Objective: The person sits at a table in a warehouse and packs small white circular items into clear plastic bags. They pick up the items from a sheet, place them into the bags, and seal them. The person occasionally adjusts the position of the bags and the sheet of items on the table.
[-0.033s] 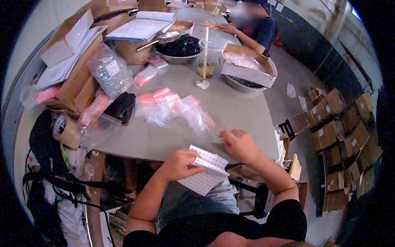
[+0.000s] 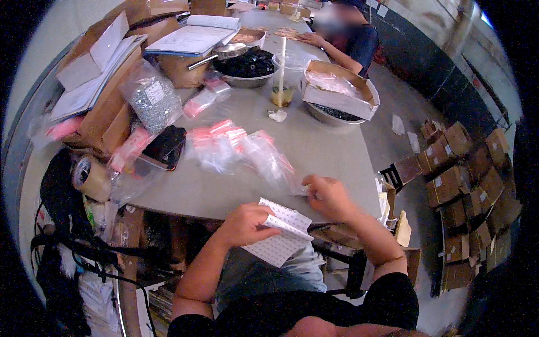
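My left hand (image 2: 247, 223) is closed on a folded white sheet of printed labels (image 2: 273, 247), held above my lap at the table's near edge. My right hand (image 2: 328, 196) is at the table edge to the right of the sheet, fingers curled together. Its fingertips are beside a clear plastic bag at the near end of a spread of zip bags (image 2: 264, 154) with red-pink strips. Whether anything small is in those fingers I cannot make out. More zip bags (image 2: 216, 140) overlap just to the left.
Left on the table (image 2: 348, 160) are a bag of metal parts (image 2: 150, 101), a black pouch (image 2: 164, 147) and a tape roll (image 2: 90, 177). Farther back stand a bowl of black parts (image 2: 244, 66), a plastic cup (image 2: 284, 84) and a white box (image 2: 339, 90) over another bowl. A co-worker (image 2: 356, 42) sits beyond.
My right hand has shifted slightly to the right, away from the bag's end. My left hand and the label sheet stay in place.
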Demonstrator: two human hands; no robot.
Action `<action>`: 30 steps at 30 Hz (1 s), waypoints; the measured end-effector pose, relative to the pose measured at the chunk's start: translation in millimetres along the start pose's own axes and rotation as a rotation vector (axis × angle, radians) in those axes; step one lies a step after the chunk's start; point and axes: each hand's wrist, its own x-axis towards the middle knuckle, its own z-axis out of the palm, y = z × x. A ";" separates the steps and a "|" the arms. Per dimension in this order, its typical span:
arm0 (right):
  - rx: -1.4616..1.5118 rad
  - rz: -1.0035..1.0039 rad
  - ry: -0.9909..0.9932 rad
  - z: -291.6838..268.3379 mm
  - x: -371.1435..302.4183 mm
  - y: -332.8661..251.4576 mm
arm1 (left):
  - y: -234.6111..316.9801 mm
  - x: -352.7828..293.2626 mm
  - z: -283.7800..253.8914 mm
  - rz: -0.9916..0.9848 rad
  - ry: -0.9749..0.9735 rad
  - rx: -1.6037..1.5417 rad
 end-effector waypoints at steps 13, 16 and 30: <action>-0.091 0.181 1.132 -132.2 109.9 96.5 | -2.0 0.8 1.0 -0.050 -0.001 0.064; -0.404 0.238 1.022 -138.6 132.6 124.8 | 0.8 2.5 -0.9 -0.061 -0.005 0.049; 0.351 -0.093 -0.100 -25.3 23.2 -21.9 | 0.7 -3.7 5.1 -0.060 0.127 0.038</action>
